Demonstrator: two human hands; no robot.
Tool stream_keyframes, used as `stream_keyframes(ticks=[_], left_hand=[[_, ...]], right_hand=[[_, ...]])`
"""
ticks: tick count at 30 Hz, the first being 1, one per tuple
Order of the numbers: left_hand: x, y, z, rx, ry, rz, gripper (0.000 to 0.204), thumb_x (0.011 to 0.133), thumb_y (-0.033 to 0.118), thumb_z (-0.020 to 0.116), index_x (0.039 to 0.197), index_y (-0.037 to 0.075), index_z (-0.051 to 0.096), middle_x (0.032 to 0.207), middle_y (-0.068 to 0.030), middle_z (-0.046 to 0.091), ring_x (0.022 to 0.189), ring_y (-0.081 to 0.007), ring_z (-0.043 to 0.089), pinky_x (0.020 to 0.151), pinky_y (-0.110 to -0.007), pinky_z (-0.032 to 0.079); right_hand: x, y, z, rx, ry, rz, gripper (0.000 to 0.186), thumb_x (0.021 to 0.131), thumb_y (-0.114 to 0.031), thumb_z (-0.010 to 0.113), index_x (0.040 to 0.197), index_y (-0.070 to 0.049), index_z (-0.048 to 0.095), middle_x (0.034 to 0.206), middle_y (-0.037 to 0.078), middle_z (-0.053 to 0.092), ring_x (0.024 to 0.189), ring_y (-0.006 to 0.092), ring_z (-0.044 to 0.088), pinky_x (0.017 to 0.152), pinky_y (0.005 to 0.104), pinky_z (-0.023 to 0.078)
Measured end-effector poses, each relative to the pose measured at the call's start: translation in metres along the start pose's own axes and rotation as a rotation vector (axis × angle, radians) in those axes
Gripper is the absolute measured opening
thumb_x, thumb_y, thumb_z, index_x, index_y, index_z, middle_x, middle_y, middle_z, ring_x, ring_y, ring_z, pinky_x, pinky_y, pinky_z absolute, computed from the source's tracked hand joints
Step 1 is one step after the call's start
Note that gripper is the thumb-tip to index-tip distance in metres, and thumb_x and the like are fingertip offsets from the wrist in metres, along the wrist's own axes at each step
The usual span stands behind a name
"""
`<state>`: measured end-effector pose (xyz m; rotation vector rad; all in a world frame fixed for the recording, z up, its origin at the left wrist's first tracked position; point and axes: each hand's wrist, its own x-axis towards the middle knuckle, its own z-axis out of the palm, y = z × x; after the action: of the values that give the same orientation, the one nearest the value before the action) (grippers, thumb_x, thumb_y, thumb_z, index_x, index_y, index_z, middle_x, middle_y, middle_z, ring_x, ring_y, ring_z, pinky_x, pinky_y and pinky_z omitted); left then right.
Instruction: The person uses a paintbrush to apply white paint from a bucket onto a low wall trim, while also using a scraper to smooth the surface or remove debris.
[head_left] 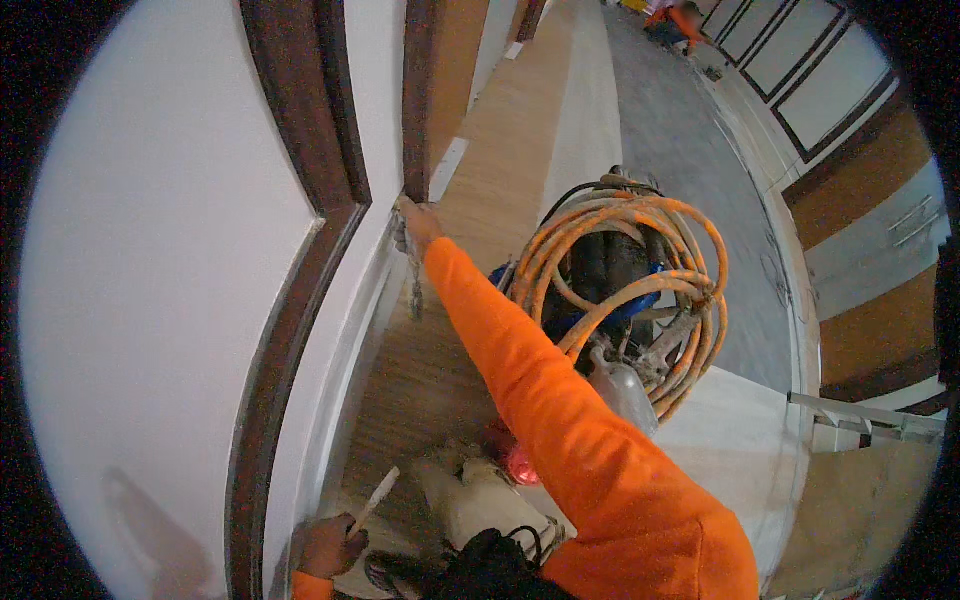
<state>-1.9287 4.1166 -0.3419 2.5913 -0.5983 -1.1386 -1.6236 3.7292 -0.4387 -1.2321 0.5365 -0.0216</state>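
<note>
At the near left, a flat, pale, narrow tool (pixel 376 496) is clamped in the grip of the left hand (pixel 332 545). At the far end of the smooth white baseboard (pixel 350 365), a limp greyish strip (pixel 417 292) is clamped in the grip of the right hand (pixel 420 226). The brown grained floor (pixel 430 385) is obstructed to the right by grimy, coiled orange hose (pixel 548 250) and a translucent bottle (pixel 628 392)

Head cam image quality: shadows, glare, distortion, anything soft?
All in the head view: the dark trim bends with the fisheye; corners go black and grainy; a soft shadow lies on the white wall, lower left; no harsh glare stands out; the far person is blurred; the greyish thing below the right hand is too unclear to identify.
</note>
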Motion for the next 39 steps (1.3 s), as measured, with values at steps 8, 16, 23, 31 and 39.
stream_keyframes(ticks=[8,16,23,31,39], left_hand=[[-0.001,-0.001,0.002,-0.013,0.073,0.012,0.029,0.075,0.032,0.062,0.084,0.004,0.058,0.072,-0.0206,0.059,0.066,-0.0385,0.057,0.059,-0.046,0.044],[0.001,-0.005,-0.014,-0.148,-0.087,-0.132,0.039,0.079,0.039,0.056,0.094,0.003,0.058,0.075,-0.0181,0.060,0.066,-0.0334,0.057,0.062,-0.042,0.043],[-0.009,-0.003,-0.003,-0.669,-0.150,-0.199,0.035,0.081,0.036,0.057,0.089,0.002,0.057,0.071,-0.0053,0.057,0.058,-0.0159,0.054,0.055,-0.029,0.042],[-0.048,0.051,0.007,-1.239,-0.148,0.169,0.026,0.085,0.026,0.049,0.092,0.001,0.053,0.085,-0.0102,0.059,0.071,-0.0169,0.057,0.068,-0.029,0.046],[-0.082,0.074,0.024,-1.353,-0.110,-0.059,0.020,0.082,0.019,0.048,0.091,0.004,0.058,0.094,-0.0091,0.062,0.073,-0.0161,0.059,0.064,-0.028,0.048]], right_hand=[[0.015,0.007,-0.007,-0.165,0.073,-0.094,0.023,0.084,-0.031,0.053,0.088,-0.008,0.054,0.072,0.005,0.052,0.060,0.0187,0.050,0.057,0.0361,0.049],[-0.037,0.067,-0.021,0.067,0.057,-0.077,0.019,0.082,-0.030,0.054,0.085,-0.011,0.055,0.061,0.002,0.048,0.052,0.0182,0.047,0.049,0.0328,0.042],[-0.239,0.156,0.009,0.269,-0.152,0.094,0.021,0.084,-0.030,0.051,0.088,-0.010,0.058,0.074,0.001,0.053,0.062,0.0142,0.051,0.053,0.0292,0.042],[-0.398,0.083,-0.018,-0.300,-0.346,-0.239,0.016,0.083,-0.018,0.052,0.089,-0.006,0.061,0.083,0.006,0.060,0.071,0.0179,0.056,0.064,0.0305,0.046],[-0.485,0.052,-0.014,-0.855,-0.633,-0.858,0.021,0.082,-0.020,0.053,0.097,-0.006,0.059,0.095,0.011,0.060,0.084,0.0327,0.057,0.071,0.0415,0.047]])
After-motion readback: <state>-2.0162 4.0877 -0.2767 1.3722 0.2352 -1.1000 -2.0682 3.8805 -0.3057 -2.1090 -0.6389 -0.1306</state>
